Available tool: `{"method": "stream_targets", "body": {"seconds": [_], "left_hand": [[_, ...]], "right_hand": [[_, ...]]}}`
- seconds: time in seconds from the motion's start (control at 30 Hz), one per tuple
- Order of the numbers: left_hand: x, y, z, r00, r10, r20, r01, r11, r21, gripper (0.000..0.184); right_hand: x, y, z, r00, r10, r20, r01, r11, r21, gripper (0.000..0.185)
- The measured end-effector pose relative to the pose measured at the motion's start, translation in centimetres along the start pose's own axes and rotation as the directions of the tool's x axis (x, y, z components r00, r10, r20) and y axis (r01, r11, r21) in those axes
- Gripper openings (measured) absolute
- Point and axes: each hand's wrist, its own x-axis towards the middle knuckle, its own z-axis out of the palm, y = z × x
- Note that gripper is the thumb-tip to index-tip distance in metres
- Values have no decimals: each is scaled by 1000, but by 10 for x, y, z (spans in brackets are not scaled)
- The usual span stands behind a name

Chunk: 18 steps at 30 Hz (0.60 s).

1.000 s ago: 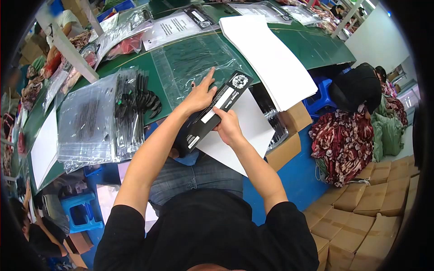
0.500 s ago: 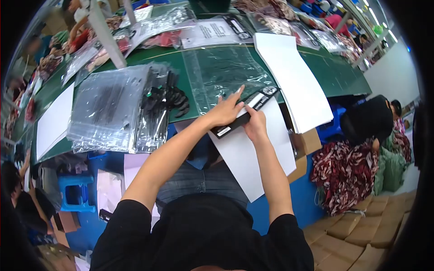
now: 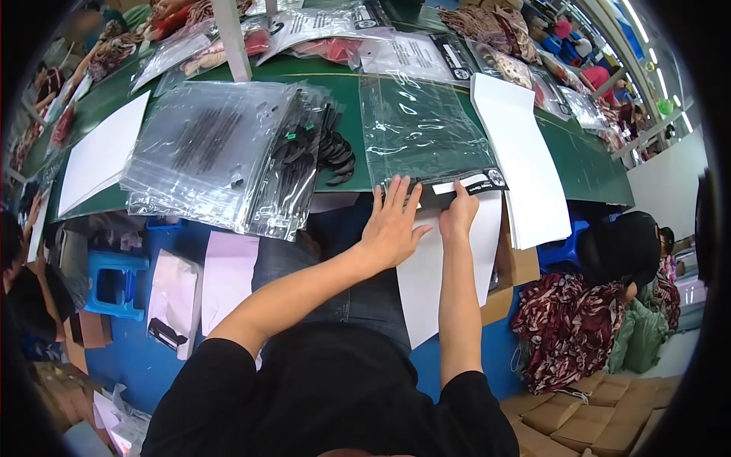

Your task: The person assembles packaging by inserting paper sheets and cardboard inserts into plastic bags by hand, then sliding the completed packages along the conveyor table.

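A clear plastic bag (image 3: pixel 426 122) lies flat on the green table (image 3: pixel 346 114). A black label strip (image 3: pixel 478 183) with white print runs across the bag's near edge. My left hand (image 3: pixel 394 227) is open, its fingers spread and resting on the strip's left part. My right hand (image 3: pixel 459 215) grips the strip near its middle, one digit on top and the other fingers hidden beneath. Under my right arm, a white sheet (image 3: pixel 428 286) hangs down from the table edge towards my lap.
A stack of clear bags (image 3: pixel 209 145) with black hooks (image 3: pixel 327 148) lies to the left. White paper sheets (image 3: pixel 521 160) sit at the right and more paper (image 3: pixel 103 156) at far left. Filled bags (image 3: pixel 327 30) line the back. A blue stool (image 3: pixel 116 282) and cartons (image 3: pixel 590 419) stand below.
The black strip has gone from slanted to nearly level along the bag's near edge. My left hand has slid back and spread its fingers on it. The head view has shifted.
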Motion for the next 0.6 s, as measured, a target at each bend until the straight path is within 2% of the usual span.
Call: {"method": "stream_targets", "body": {"seconds": [0.03, 0.07, 0.13, 0.17, 0.2, 0.27, 0.3, 0.33, 0.37, 0.4, 0.43, 0.5, 0.53, 0.6], "left_hand": [[-2, 2, 3, 999, 3, -40, -2, 1000, 16, 73], [-3, 4, 6, 997, 8, -78, -5, 999, 32, 73], [-4, 6, 8, 993, 13, -116, -8, 999, 43, 73], [-4, 6, 8, 993, 13, -118, -10, 1000, 27, 72], [-5, 6, 7, 993, 12, -118, -11, 1000, 11, 72], [-7, 3, 4, 993, 5, -117, -6, 1000, -4, 71], [-7, 1, 2, 993, 36, -113, -36, 999, -2, 71], [-7, -2, 0, 992, 63, -111, -64, 998, 0, 70], [-9, -5, 0, 991, 88, -102, -89, 996, 0, 69], [-11, -7, 1, 992, 80, -95, -80, 997, -2, 69], [-11, -10, 3, 986, 93, -136, -98, 995, -35, 65], [-5, -17, 5, 967, 126, -222, -150, 984, -95, 57], [0, -21, 5, 968, 132, -215, -156, 983, -99, 57], [10, -33, 4, 923, 256, -287, -297, 949, -108, 50]], "right_hand": [[5, 2, -2, 1000, 0, 0, 0, 1000, -3, 20], [14, 8, -5, 988, 49, 144, -58, 996, 65, 21], [20, 12, -4, 897, 108, 428, -197, 965, 171, 25], [20, 13, -7, 898, 107, 426, -195, 966, 170, 25], [3, 7, -1, 878, 65, 475, -74, 997, 1, 24], [-24, -3, 9, 809, 22, 587, 198, 930, -309, 23], [-23, -3, 10, 806, 26, 591, 197, 930, -310, 23], [-21, -3, 9, 756, -136, 640, 556, 650, -518, 20], [-19, -3, 5, 646, -243, 724, 764, 208, -611, 17], [-19, -1, 2, 502, -271, 821, 773, -286, -567, 15], [-16, 5, 0, 507, -265, 820, 773, -282, -568, 15], [5, 19, 1, 328, -360, 874, 864, -260, -431, 15], [11, 19, 1, 239, -409, 881, 895, -258, -363, 16], [14, 21, -1, 241, -407, 881, 896, -255, -363, 16]]}}
